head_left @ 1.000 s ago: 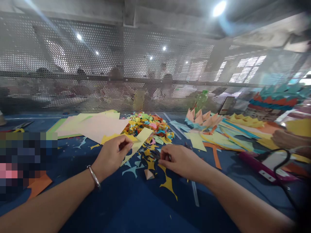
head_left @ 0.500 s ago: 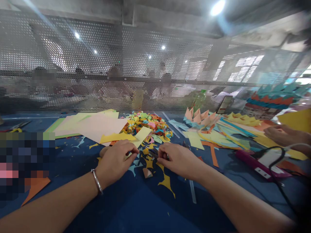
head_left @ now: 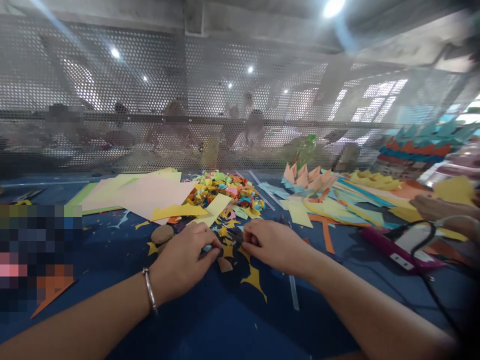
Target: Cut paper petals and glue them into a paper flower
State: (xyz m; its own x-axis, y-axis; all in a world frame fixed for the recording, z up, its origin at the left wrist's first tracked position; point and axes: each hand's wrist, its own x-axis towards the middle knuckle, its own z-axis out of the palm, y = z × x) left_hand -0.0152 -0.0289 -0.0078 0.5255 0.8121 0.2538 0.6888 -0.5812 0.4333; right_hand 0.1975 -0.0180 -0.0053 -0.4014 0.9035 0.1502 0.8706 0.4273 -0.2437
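Note:
My left hand, with a silver bangle on its wrist, is closed, thumb and fingertips together. A light blue paper scrap shows in the gap of its fingers; whether they grip it I cannot tell. My right hand is curled around small dark scissors, which point left, mostly hidden. Between the hands lie yellow star-edged paper scraps and a small peach piece. A yellow offcut is nearer to me. Beside my left hand rests a round brown object.
A heap of colourful cut paper lies beyond my hands, with paper sheets to its left. Right of it stand pointed peach paper strips. A purple power strip with cables and another person's hand are far right.
My left hand has moved slightly right and nearer to me, uncovering the round brown object. My right hand has stayed almost in place. The other person's hand at right has shifted a yellow paper.

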